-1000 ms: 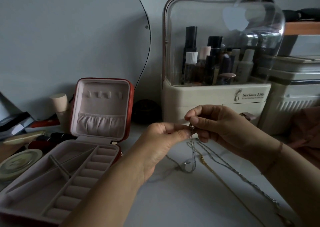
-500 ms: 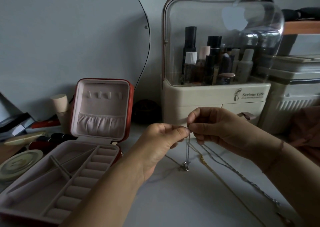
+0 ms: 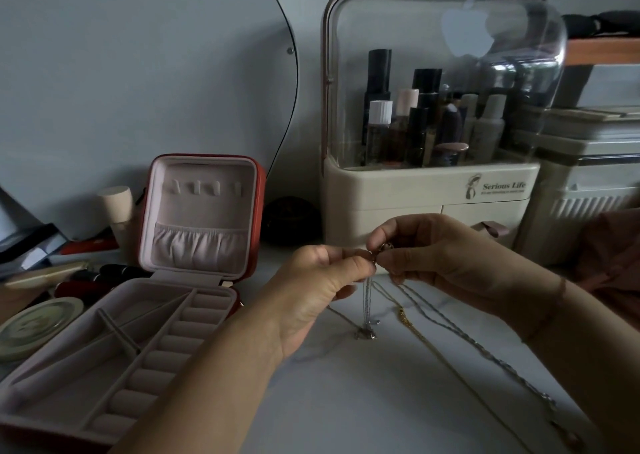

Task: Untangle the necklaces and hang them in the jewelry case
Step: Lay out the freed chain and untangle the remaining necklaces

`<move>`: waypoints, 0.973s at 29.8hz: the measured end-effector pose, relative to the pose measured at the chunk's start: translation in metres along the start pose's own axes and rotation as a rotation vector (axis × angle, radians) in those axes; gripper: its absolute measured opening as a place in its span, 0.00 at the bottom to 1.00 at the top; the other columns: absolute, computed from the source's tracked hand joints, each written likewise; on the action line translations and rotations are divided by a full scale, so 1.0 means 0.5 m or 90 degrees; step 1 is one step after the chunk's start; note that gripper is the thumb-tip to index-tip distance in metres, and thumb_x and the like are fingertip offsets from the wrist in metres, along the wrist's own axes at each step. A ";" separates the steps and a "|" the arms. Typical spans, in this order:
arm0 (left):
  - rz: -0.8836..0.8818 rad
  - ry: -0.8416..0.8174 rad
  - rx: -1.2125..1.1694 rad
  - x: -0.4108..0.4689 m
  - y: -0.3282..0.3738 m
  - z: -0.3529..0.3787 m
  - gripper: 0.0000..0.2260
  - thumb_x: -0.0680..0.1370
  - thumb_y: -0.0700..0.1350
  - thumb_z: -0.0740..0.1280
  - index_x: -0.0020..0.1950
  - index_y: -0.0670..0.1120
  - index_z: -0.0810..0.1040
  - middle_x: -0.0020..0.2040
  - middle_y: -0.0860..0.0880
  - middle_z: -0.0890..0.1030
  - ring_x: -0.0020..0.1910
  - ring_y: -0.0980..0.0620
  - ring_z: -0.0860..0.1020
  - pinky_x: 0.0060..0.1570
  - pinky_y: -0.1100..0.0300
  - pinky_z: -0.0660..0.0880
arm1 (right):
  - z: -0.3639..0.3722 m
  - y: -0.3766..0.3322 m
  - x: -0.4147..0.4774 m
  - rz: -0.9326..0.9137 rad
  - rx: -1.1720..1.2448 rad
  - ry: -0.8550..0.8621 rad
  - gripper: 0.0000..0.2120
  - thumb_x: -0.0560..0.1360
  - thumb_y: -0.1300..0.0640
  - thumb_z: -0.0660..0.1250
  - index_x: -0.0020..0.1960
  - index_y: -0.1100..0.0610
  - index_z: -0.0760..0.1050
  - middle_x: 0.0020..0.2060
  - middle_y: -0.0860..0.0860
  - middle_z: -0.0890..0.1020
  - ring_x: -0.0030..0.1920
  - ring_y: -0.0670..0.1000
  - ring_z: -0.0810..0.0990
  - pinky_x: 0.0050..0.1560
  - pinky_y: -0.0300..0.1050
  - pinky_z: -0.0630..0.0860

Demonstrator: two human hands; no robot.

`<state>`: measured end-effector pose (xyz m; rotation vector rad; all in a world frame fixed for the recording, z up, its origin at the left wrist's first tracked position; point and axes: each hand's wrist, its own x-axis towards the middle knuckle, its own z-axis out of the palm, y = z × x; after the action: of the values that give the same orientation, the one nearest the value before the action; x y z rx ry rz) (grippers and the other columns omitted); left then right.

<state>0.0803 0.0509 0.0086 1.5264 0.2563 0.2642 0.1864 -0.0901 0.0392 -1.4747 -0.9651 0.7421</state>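
Observation:
A thin silver necklace [image 3: 367, 301] hangs doubled from my fingertips, its pendant [image 3: 366, 333] resting on the white tabletop. My left hand [image 3: 318, 291] and my right hand [image 3: 436, 252] pinch its top together at mid-frame, fingertips touching. A gold chain [image 3: 429, 342] and a twisted silver chain [image 3: 485, 349] lie on the table under my right forearm, running toward the lower right. The red jewelry case [image 3: 256, 218] stands open at left, its lid upright with a row of small hooks [image 3: 204, 187] and an elastic pocket; no necklace hangs on them.
A cream cosmetics organiser [image 3: 429, 204] with a clear dome stands right behind my hands. A mirror edge [image 3: 294, 72] curves at the back. Compacts, lipsticks and a round tin [image 3: 34, 325] crowd the far left. A white ribbed box [image 3: 588, 197] sits at right.
The silver necklace has been drawn up so its loop hangs straighter from my fingertips. Both hands stay pinched together at nearly the same spot.

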 end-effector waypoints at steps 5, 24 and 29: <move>-0.004 -0.024 0.020 0.000 -0.002 -0.003 0.07 0.71 0.46 0.71 0.46 0.45 0.83 0.44 0.48 0.83 0.48 0.55 0.78 0.49 0.59 0.71 | -0.002 0.002 0.002 -0.021 -0.008 0.002 0.07 0.67 0.66 0.72 0.44 0.59 0.80 0.41 0.60 0.80 0.43 0.58 0.75 0.39 0.40 0.76; -0.013 -0.013 -0.031 0.000 -0.002 0.001 0.03 0.74 0.42 0.69 0.45 0.46 0.82 0.40 0.51 0.83 0.46 0.55 0.79 0.49 0.59 0.73 | -0.005 0.003 0.001 -0.014 -0.022 0.026 0.07 0.65 0.63 0.70 0.44 0.61 0.79 0.42 0.61 0.80 0.43 0.58 0.73 0.39 0.41 0.75; 0.001 0.039 -0.074 0.003 0.000 0.003 0.06 0.76 0.42 0.66 0.44 0.47 0.83 0.40 0.50 0.83 0.46 0.53 0.79 0.48 0.59 0.73 | -0.007 0.003 0.003 -0.019 -0.002 0.027 0.06 0.66 0.64 0.69 0.43 0.61 0.80 0.38 0.57 0.81 0.36 0.51 0.74 0.37 0.39 0.75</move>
<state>0.0821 0.0497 0.0088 1.4057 0.2830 0.3227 0.1901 -0.0905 0.0383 -1.4702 -0.9543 0.6855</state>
